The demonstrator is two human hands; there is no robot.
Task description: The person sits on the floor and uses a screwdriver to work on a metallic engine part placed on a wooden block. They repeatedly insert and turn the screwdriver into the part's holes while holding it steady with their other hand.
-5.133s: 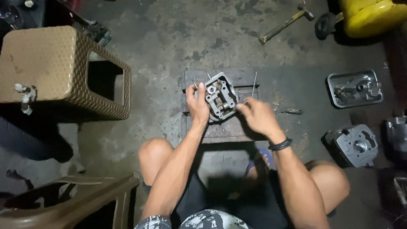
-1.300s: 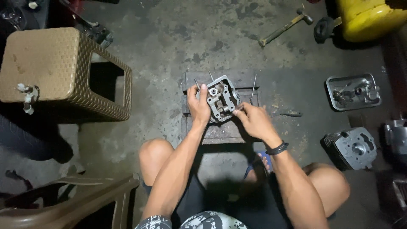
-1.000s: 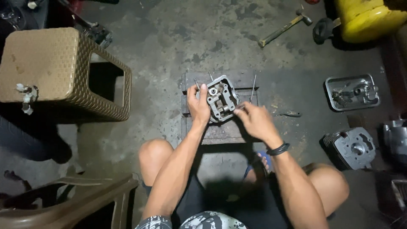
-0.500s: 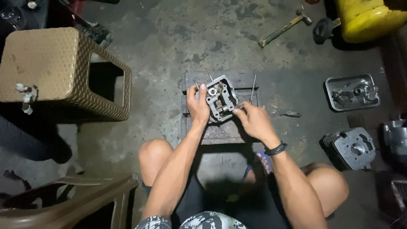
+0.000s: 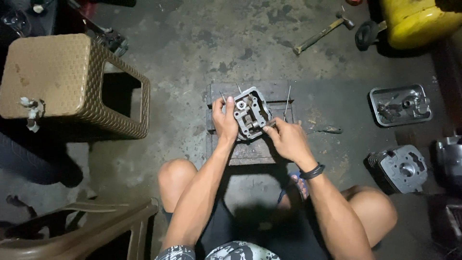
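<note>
A grey cast-metal engine head [image 5: 251, 113] sits on a low, dark wooden block [image 5: 250, 149] on the stained concrete floor [image 5: 192, 43], and everything else lies around that block. To its left stands a brown woven-pattern plastic stool [image 5: 62, 79] with a rectangular cut-out in its side. Beyond the block, toward the top right, a hammer [image 5: 321, 33] with a wooden handle lies on the floor, and past it is a yellow container [image 5: 418, 21]. To the block's right rests a shallow grey metal cover [image 5: 400, 104] holding small parts, and below that a finned metal cylinder [image 5: 399, 168] with a round bore. A small dark tool [image 5: 329, 129] lies on the floor just right of the block. A thin metal rod [image 5: 287, 102] stands at the block's right edge, near the engine head. At the lower left, nearer the person than the block, is the arm of a brown plastic chair [image 5: 82, 226]. Nothing lies between the hands and the engine head.

The left hand [image 5: 224, 123] grips the engine head's left side, fingers [image 5: 230, 102] curled against its edge with the thumb up along it. The right hand [image 5: 285, 139] reaches the head's lower right corner, its fingers drawn together as if pinching a small piece there; what they pinch is too small to tell. A dark band [image 5: 313, 171] circles the right wrist.

The engine head is roughly square, tilted, with round holes and ribbed recesses in dull metal.
</note>
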